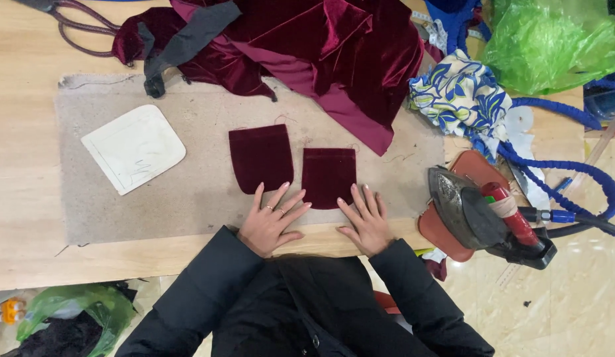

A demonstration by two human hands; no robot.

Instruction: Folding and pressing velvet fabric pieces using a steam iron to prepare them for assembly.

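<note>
Two dark red velvet pocket pieces lie side by side on a beige pressing mat [122, 211]. The left pocket piece [260, 157] is larger and tilted slightly; the right pocket piece [328, 174] sits just beside it. My left hand [271, 221] rests flat with fingers spread, fingertips touching the lower edge of the left piece. My right hand [367, 221] lies flat too, its fingertips at the bottom edge of the right piece. Neither hand holds anything.
A heap of dark red velvet [320, 46] covers the mat's far side. A white pocket template [133, 148] lies at left. An old iron [476, 211] rests on a brown stand at right, by blue cord [572, 172], patterned fabric [459, 96] and green plastic [552, 39].
</note>
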